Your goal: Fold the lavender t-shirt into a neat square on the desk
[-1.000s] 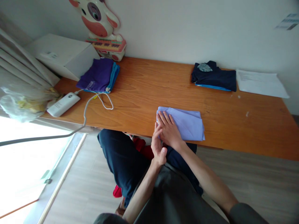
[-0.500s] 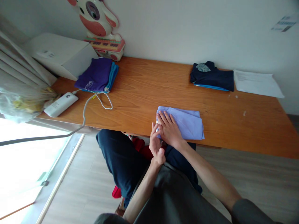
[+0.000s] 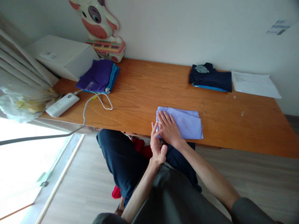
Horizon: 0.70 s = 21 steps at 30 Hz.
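A folded lavender cloth (image 3: 187, 122) lies at the front edge of the wooden table; its fold hides whether it is a garment. My right hand (image 3: 170, 130) rests flat on its left half, fingers stretched out and pointing away from me. At the cloth's left edge is my left hand (image 3: 157, 143), turned palm up with its fingers extended and its thumb apart. The left fingertips are close beside the right hand's thumb; whether they touch the cloth's edge I cannot tell.
On the wooden table (image 3: 144, 84), a purple and blue cloth pile (image 3: 97, 74), a white power bank (image 3: 62, 105) with a cable, a white box (image 3: 77, 63) and a cow toy keyboard (image 3: 108, 46) stand left. Dark folded clothes (image 3: 211, 79) and white paper (image 3: 255, 84) lie back right.
The view has shifted slightly. My left hand's thumb has spread a little farther outward, while my right hand stays flat on the lavender cloth.
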Tool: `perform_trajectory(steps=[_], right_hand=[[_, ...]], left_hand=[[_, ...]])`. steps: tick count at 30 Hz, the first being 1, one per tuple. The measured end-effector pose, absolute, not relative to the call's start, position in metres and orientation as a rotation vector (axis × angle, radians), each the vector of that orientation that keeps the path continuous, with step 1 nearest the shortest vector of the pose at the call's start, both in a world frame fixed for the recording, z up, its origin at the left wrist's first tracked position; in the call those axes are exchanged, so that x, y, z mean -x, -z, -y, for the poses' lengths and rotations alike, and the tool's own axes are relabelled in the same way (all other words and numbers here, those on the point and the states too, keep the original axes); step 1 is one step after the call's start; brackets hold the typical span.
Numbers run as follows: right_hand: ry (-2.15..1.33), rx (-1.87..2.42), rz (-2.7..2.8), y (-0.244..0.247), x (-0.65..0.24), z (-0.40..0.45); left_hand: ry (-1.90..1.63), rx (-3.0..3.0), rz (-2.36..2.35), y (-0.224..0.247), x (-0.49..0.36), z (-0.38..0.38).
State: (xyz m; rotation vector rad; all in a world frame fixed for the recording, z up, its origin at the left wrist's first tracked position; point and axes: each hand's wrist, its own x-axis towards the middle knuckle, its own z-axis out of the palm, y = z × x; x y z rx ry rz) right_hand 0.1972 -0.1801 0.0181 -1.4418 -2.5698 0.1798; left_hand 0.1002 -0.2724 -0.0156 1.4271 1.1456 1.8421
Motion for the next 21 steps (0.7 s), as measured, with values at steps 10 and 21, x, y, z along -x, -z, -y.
perform_trajectory(steps=[10, 21], right_hand=[[-0.191, 1.405, 2.576, -0.017, -0.200, 0.181], [-0.205, 1.456, 2.546, -0.020, -0.196, 0.182]], left_hand=[[-1.707, -1.553, -1.224, 0.001, -0.092, 0.288], [-1.620, -0.715, -1.494, 0.035, -0.070, 0.331]])
